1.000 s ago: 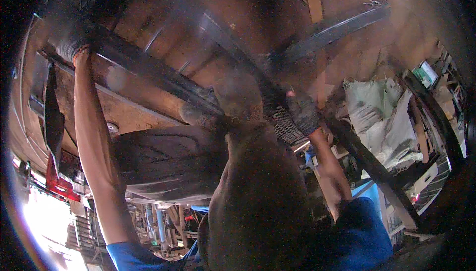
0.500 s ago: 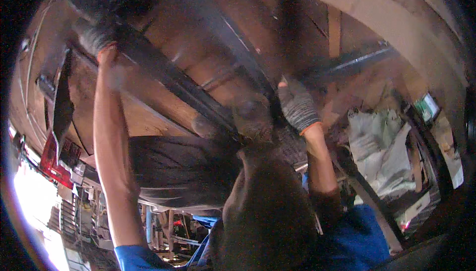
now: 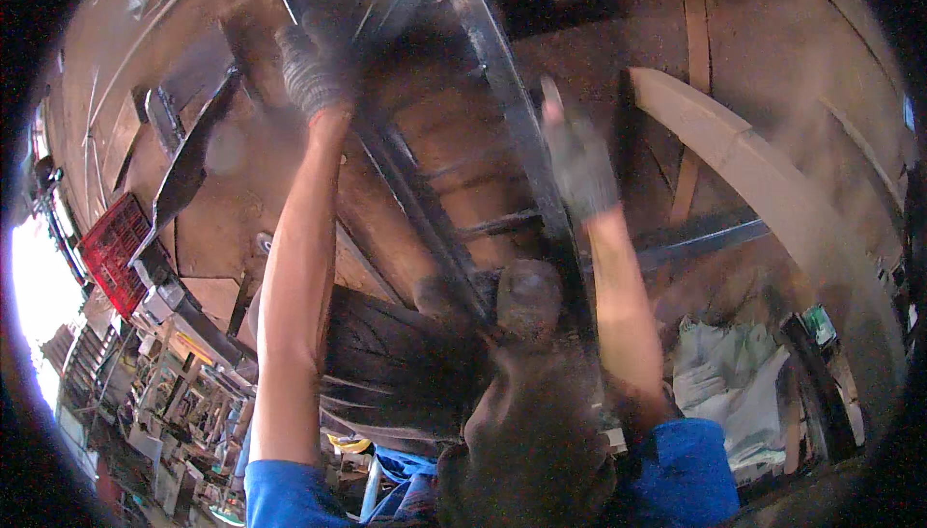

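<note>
Two long dark metal beams of a frame run away from me, joined by thin crosspieces. My left hand (image 3: 314, 69), in a grey knit glove with an orange cuff edge, is closed around the left beam (image 3: 410, 195) near its far part; the fingertips are lost in shadow. Beside the right beam (image 3: 507, 94) is my right hand (image 3: 581, 156), in a similar glove. One bare digit of it points up and away, and its other fingers are blurred; nothing shows in it. Whether it touches the beam I cannot tell.
A red plastic crate (image 3: 116, 253) and a dark curved metal piece (image 3: 188, 166) lie at the left. A broad tan curved strip (image 3: 753, 166) arcs along the right, above pale sacks (image 3: 729, 383). Another metal bar (image 3: 705, 243) juts rightward. Mixed scrap (image 3: 183, 402) fills the lower left.
My view has turned, so the frame stands steeper in it. My right hand is farther along the right beam, away from my knees. The left hand stays at the left beam.
</note>
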`<action>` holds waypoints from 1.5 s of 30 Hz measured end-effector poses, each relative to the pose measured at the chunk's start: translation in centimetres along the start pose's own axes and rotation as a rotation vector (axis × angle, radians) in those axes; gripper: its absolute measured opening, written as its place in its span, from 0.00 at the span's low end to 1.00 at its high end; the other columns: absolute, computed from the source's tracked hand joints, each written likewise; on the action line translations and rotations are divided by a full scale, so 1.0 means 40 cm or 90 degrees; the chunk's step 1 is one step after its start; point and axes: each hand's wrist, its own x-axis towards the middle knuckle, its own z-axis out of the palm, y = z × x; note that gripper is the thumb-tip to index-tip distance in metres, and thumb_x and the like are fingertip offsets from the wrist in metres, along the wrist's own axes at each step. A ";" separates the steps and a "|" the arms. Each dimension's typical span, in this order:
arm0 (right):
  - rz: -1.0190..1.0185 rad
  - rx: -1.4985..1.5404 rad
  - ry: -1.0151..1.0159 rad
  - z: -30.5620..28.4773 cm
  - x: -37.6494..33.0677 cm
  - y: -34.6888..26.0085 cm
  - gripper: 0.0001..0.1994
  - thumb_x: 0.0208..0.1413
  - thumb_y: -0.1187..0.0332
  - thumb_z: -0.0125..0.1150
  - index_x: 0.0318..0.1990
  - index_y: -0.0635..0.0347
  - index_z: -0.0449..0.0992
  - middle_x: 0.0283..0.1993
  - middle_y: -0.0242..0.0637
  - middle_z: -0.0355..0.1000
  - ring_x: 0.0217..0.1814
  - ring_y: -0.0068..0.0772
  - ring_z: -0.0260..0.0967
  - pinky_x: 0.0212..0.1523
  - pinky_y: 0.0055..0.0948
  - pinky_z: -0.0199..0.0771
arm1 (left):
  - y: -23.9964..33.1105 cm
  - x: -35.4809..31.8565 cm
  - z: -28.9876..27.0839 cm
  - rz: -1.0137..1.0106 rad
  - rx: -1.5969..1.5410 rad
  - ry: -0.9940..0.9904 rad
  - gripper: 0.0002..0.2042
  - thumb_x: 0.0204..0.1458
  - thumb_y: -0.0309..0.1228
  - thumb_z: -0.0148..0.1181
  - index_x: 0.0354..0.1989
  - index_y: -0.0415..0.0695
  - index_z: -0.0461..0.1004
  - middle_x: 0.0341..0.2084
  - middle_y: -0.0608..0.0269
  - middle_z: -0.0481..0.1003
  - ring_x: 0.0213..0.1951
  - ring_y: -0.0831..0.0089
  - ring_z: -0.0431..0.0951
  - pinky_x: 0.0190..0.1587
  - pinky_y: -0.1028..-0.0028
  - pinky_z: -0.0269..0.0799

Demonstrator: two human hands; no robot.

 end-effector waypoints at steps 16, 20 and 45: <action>0.039 -0.130 -0.022 -0.013 -0.132 0.026 0.16 0.70 0.64 0.50 0.58 0.61 0.76 0.44 0.48 0.76 0.45 0.43 0.72 0.49 0.41 0.69 | -0.015 -0.009 -0.033 0.040 -0.135 0.087 0.27 0.65 0.50 0.43 0.48 0.33 0.74 0.41 0.35 0.78 0.45 0.36 0.76 0.46 0.51 0.70; -0.298 -0.321 0.099 -0.048 -0.077 0.181 0.20 0.72 0.56 0.44 0.51 0.64 0.77 0.32 0.50 0.71 0.35 0.41 0.67 0.39 0.43 0.64 | 0.004 -0.010 0.028 -0.060 -0.093 0.044 0.30 0.65 0.52 0.40 0.52 0.33 0.73 0.45 0.33 0.77 0.47 0.36 0.76 0.50 0.50 0.71; -0.001 0.086 0.018 0.035 0.100 -0.135 0.19 0.70 0.58 0.48 0.58 0.61 0.74 0.49 0.44 0.78 0.45 0.45 0.74 0.49 0.39 0.72 | 0.002 -0.010 -0.012 0.036 -0.015 -0.038 0.16 0.63 0.42 0.48 0.43 0.40 0.69 0.34 0.44 0.76 0.38 0.41 0.75 0.42 0.51 0.69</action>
